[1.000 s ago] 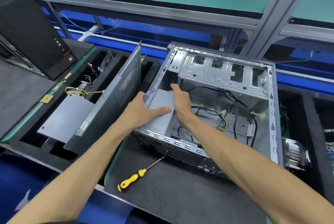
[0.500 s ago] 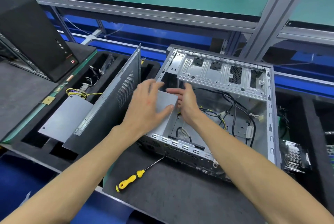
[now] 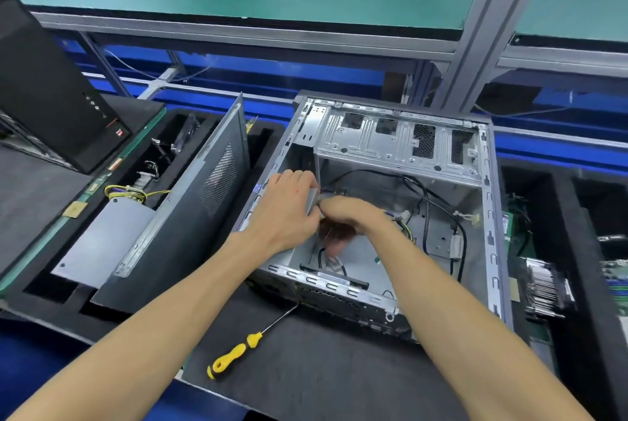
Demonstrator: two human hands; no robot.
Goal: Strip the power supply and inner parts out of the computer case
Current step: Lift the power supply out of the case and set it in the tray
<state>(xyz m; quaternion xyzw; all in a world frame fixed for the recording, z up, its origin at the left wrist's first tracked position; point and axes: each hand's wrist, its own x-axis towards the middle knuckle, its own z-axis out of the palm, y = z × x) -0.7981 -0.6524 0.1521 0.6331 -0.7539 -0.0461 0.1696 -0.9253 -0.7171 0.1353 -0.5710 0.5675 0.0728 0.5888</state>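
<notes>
The open grey computer case [image 3: 490, 216] lies on its side on the dark mat. Inside its near left corner, the grey power supply [image 3: 312, 200] is tipped up on edge, mostly hidden by my hands. My left hand [image 3: 289, 213] grips its left side with curled fingers. My right hand [image 3: 353, 216] curls over its right edge from above, knuckles up. Black and yellow cables [image 3: 424, 203] trail from there across the case floor.
A yellow-handled screwdriver [image 3: 238, 352] lies on the mat in front of the case. The case's side panel [image 3: 190, 210] leans in the black foam tray to the left, beside another power supply [image 3: 102, 237]. A black tower [image 3: 51, 97] stands far left; a heat sink [image 3: 543, 284] lies to the right.
The power supply has been tilted up from lying flat to standing on edge. Both hands closed in on it and moved deeper into the case.
</notes>
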